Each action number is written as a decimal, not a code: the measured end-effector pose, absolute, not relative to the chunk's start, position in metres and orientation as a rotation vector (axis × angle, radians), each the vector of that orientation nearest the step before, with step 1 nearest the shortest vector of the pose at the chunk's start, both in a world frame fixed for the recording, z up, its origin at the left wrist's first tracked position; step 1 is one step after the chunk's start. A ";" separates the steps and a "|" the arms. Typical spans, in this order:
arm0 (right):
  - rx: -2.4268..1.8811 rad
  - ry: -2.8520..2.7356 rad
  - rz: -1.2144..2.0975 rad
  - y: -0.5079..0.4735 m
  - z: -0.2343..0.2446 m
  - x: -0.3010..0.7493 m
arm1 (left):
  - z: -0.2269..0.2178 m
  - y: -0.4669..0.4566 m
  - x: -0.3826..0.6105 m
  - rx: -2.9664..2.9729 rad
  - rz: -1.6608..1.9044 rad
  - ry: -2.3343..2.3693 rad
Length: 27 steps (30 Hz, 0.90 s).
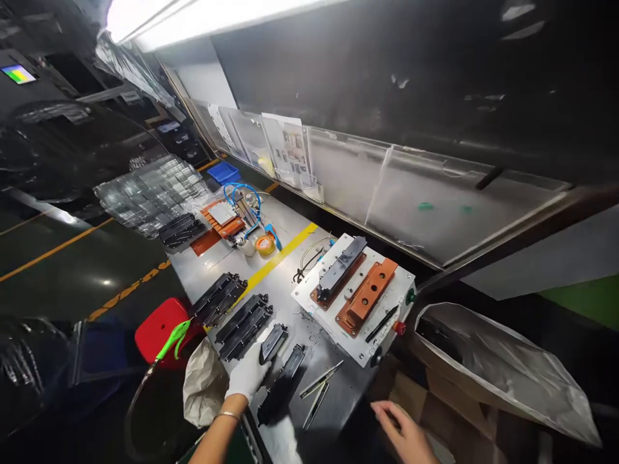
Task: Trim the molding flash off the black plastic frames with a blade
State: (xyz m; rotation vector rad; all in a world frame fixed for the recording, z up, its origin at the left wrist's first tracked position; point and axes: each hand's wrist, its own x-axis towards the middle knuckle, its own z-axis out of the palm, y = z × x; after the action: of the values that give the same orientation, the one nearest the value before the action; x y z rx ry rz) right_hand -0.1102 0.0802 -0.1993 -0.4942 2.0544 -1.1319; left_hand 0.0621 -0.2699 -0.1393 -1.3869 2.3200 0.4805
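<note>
My left hand (247,375), in a white glove, is closed on the near end of a long black plastic part (275,340) at the bench's near side. Another black part (283,385) lies just right of that hand, and several more black parts (244,324) lie in a row beyond it. My right hand (405,433), bare, hangs past the bench's near right corner, fingers loosely bent and apart, with nothing visible in them. A white fixture plate (302,298) carries a dark long part (342,267) on one brown block; the other brown block (370,293) is bare.
Slim pen-like tools (316,396) lie near the bench edge. Farther back are an orange fixture (227,225), blue hoses and a yellow tape roll (265,243). A red stool (162,328) stands left; a lined carton (503,367) stands right.
</note>
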 end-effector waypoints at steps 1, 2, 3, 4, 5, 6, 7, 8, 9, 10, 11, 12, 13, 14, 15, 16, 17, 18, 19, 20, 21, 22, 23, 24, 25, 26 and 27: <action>-0.530 2.047 -1.087 0.068 -0.206 -0.104 | -0.145 -0.269 0.063 -1.368 0.511 2.317; -0.563 2.039 -1.032 0.057 -0.213 -0.097 | -0.150 -0.268 0.065 -1.355 0.543 2.311; -0.591 2.030 -0.969 0.046 -0.220 -0.089 | -0.154 -0.266 0.066 -1.347 0.574 2.302; -0.615 2.022 -0.903 0.036 -0.226 -0.081 | -0.157 -0.264 0.067 -1.343 0.604 2.289; -0.639 2.017 -0.839 0.028 -0.232 -0.072 | -0.159 -0.263 0.067 -1.341 0.635 2.277; -0.669 2.021 -0.782 0.020 -0.236 -0.065 | -0.160 -0.261 0.067 -1.337 0.666 2.269; -0.710 2.030 -0.736 0.014 -0.239 -0.059 | -0.160 -0.259 0.067 -1.334 0.693 2.269; -0.765 2.042 -0.699 0.007 -0.242 -0.053 | -0.159 -0.258 0.066 -1.332 0.718 2.276; -0.834 2.055 -0.666 0.001 -0.243 -0.049 | -0.158 -0.257 0.066 -1.331 0.741 2.284; -0.913 2.063 -0.632 -0.005 -0.244 -0.045 | -0.156 -0.255 0.065 -1.331 0.761 2.292; -0.997 2.064 -0.594 -0.011 -0.245 -0.042 | -0.155 -0.254 0.064 -1.333 0.781 2.296; -1.081 2.058 -0.551 -0.017 -0.246 -0.039 | -0.154 -0.252 0.064 -1.335 0.802 2.296; -1.163 2.046 -0.507 -0.023 -0.247 -0.037 | -0.153 -0.249 0.064 -1.339 0.824 2.295; -1.242 2.030 -0.467 -0.029 -0.249 -0.035 | -0.153 -0.246 0.065 -1.349 0.847 2.298; -1.318 2.007 -0.435 -0.034 -0.251 -0.033 | -0.153 -0.242 0.067 -1.367 0.868 2.309; -1.391 1.977 -0.413 -0.039 -0.255 -0.032 | -0.153 -0.238 0.069 -1.395 0.886 2.330; -1.456 1.943 -0.397 -0.043 -0.259 -0.031 | -0.154 -0.234 0.072 -1.436 0.901 2.355; -1.510 1.909 -0.386 -0.046 -0.263 -0.030 | -0.154 -0.229 0.075 -1.488 0.910 2.380; -1.549 1.884 -0.377 -0.049 -0.268 -0.030 | -0.153 -0.224 0.080 -1.545 0.917 2.400; -1.573 1.870 -0.369 -0.051 -0.271 -0.029 | -0.151 -0.219 0.085 -1.596 0.927 2.414; -1.582 1.870 -0.362 -0.052 -0.274 -0.029 | -0.149 -0.213 0.091 -1.639 0.941 2.422; -1.580 1.881 -0.356 -0.053 -0.275 -0.029 | -0.146 -0.207 0.096 -1.671 0.959 2.427; -1.570 1.896 -0.353 -0.052 -0.275 -0.029 | -0.142 -0.201 0.103 -1.692 0.982 2.432; -1.551 1.912 -0.352 -0.050 -0.273 -0.029 | -0.138 -0.195 0.108 -1.704 1.007 2.438; -1.526 1.927 -0.354 -0.047 -0.269 -0.029 | -0.135 -0.190 0.113 -1.714 1.033 2.443; -1.496 1.936 -0.362 -0.042 -0.265 -0.030 | -0.133 -0.186 0.117 -1.725 1.060 2.447; -1.459 1.941 -0.375 -0.035 -0.260 -0.032 | -0.133 -0.183 0.119 -1.732 1.087 2.453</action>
State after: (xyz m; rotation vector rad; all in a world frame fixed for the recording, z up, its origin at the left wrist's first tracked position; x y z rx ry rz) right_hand -0.0321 -0.0347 -0.2597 -1.4590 1.9412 -0.3752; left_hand 0.1191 -0.1833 -0.1326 -1.7324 2.4532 1.0870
